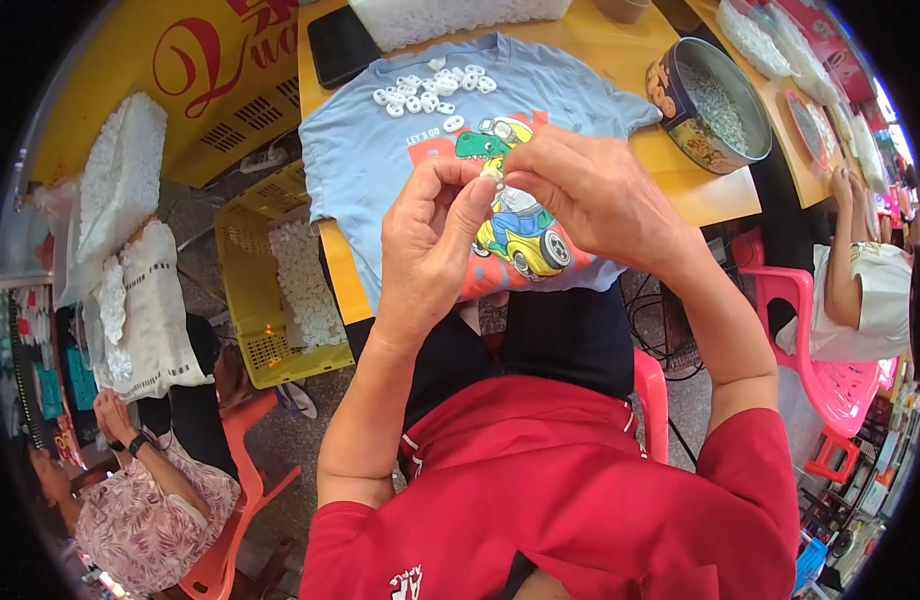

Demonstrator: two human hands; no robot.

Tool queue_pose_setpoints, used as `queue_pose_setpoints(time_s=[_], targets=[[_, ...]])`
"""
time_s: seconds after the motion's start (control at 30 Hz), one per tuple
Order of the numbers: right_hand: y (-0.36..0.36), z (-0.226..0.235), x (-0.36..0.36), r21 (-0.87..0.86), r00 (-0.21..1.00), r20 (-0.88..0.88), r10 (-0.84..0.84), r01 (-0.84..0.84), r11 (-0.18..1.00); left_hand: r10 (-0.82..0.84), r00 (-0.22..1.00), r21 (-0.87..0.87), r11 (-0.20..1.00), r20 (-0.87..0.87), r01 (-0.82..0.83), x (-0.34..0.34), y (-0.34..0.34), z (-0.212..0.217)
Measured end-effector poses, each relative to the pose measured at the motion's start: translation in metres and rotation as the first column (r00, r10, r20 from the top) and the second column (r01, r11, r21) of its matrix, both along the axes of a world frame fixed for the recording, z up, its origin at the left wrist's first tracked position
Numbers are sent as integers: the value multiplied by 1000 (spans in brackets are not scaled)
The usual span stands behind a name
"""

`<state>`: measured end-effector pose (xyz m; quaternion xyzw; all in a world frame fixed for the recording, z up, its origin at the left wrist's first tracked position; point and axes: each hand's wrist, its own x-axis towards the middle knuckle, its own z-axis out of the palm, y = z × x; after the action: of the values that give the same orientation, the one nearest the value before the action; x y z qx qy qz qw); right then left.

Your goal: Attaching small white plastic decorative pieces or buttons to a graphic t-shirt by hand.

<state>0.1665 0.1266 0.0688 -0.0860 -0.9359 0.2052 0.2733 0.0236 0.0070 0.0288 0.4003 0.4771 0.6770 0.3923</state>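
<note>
My left hand [432, 215] pinches a small white plastic piece [492, 175] between thumb and fingers, above a light blue T-shirt [355, 140] spread on the table. Close against it, my right hand [592, 190] has its thumb and fingers pressed together at the piece. Whatever those right fingers hold is too small and covered to make out. Farther back on the shirt lies a loose pile of white plastic pieces [430, 97], each with two holes. One single piece [454, 124] sits slightly nearer. A cartoon dinosaur in a yellow car is printed on the shirt beneath my hands.
At the right, a round tin [675, 105] holds small metallic bits. A container of white pieces [460, 15] and a dark tray [342, 48] stand at the back. A yellow crate [242, 300] is beside my left leg. People sit on both sides, near a pink chair [795, 300].
</note>
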Motion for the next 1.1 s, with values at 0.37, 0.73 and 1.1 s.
queue_pose_setpoints(time_s=[0.37,0.73,1.1], targets=[[-4,14,9,-70,992,11,127,-126,990,-101,969,38,993,-225,112,3,-6,-1],[-7,16,13,-124,991,23,130,-126,984,-20,949,74,996,-314,46,6,-4,2],[-4,15,10,-172,988,57,144,-132,976,-102,993,55,993,-63,106,6,-4,-4]])
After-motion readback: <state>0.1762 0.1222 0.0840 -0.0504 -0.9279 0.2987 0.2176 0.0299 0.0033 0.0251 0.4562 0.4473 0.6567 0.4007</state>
